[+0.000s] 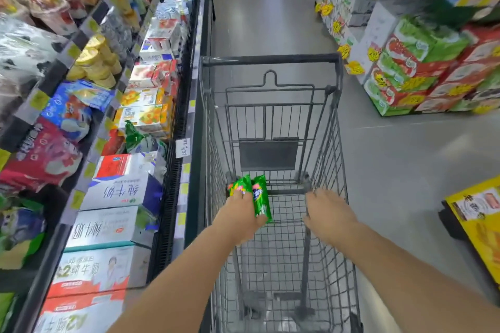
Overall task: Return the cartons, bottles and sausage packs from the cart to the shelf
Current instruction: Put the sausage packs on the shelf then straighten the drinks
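Gripping two glossy green sausage packs [258, 199] with left hand [239, 217] fingers inside cart [270, 59]; spreading right hand [328, 215] fingers wide at 3 o'clock, holding nothing.

One view only, head-mounted, wide-angle. Looks forward and steeply down from above the wire cart [273, 121], along a shop aisle. Both forearms enter from the bottom edge; the left hand [239, 217] and right hand [328, 215] sit close under the lens, over the cart basket. The shelf [173, 170] runs up the left side, bent by lens distortion. Grey floor [270, 8] recedes to the top edge; stacked boxes [422, 67] stand at upper right. Edges blurred.
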Action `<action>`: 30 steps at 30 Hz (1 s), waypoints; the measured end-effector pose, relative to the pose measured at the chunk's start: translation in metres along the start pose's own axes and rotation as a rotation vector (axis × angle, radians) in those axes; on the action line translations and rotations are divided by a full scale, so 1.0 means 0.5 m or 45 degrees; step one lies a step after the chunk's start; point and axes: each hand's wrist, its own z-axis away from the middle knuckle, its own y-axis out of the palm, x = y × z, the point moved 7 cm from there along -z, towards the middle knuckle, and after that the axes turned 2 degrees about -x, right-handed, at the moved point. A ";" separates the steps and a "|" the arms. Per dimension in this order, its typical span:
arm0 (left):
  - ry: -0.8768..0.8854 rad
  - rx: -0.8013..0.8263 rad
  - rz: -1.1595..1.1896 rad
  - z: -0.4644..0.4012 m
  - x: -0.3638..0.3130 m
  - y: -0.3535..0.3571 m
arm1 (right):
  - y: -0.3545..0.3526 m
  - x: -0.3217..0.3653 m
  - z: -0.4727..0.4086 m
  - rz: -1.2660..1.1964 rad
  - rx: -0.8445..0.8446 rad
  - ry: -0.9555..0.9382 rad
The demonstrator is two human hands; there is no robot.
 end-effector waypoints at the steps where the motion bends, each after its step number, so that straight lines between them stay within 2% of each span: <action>1: -0.034 0.009 0.049 -0.029 0.012 0.022 | 0.017 0.003 -0.027 0.001 0.016 0.000; 9: -0.371 0.069 0.361 -0.248 0.095 0.221 | 0.237 0.004 -0.247 -0.099 0.200 0.009; 13: -0.494 -0.049 0.443 -0.347 0.128 0.310 | 0.348 0.000 -0.349 -0.318 0.235 0.077; 17: -0.670 -0.220 0.488 -0.409 0.175 0.361 | 0.427 0.027 -0.439 -0.389 0.237 0.067; 19: -0.766 -0.191 0.547 -0.430 0.200 0.401 | 0.457 0.048 -0.477 -0.462 0.221 0.068; 24: -0.828 -0.170 0.638 -0.465 0.240 0.457 | 0.534 0.077 -0.546 -0.679 0.190 0.188; 30: -0.870 -0.285 0.865 -0.491 0.290 0.460 | 0.596 0.092 -0.577 -0.972 0.202 0.308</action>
